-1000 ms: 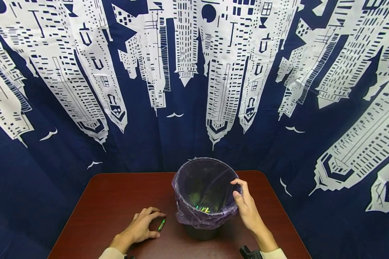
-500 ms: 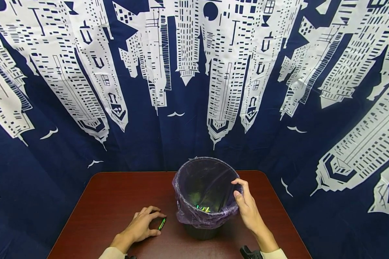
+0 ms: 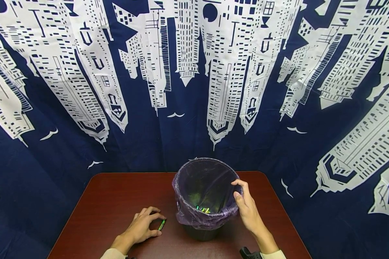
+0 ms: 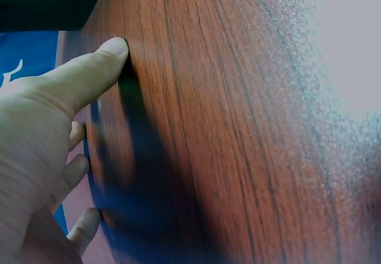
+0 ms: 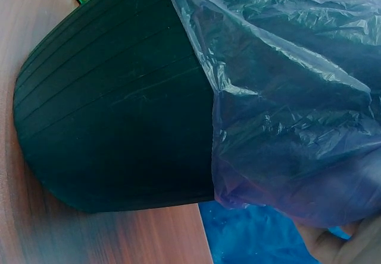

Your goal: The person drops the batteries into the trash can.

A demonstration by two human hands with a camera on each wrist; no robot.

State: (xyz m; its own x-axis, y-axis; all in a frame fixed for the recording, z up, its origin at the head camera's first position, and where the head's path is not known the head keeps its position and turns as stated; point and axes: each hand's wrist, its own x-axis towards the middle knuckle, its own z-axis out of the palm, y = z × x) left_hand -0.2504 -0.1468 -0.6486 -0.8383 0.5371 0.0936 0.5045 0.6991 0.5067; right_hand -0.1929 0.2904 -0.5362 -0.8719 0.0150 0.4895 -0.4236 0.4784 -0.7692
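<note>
A small green battery (image 3: 162, 225) lies on the table left of the bin. My left hand (image 3: 139, 226) rests on the table beside it, thumb and index fingertips at the battery's two ends. In the left wrist view the thumb (image 4: 95, 71) reaches down to the wood and the battery is out of sight. My right hand (image 3: 249, 208) grips the right rim of a dark trash can (image 3: 201, 233), lined with a thin purple bag (image 3: 197, 220). In the right wrist view the bag hangs over the can's ribbed side (image 5: 119, 109). Several green and yellow pieces (image 3: 203, 209) lie inside.
The reddish-brown wooden table (image 3: 123, 190) has rounded far corners. Behind it hangs a navy curtain (image 3: 142, 144) printed with white upside-down city buildings. The can stands right of the table's middle.
</note>
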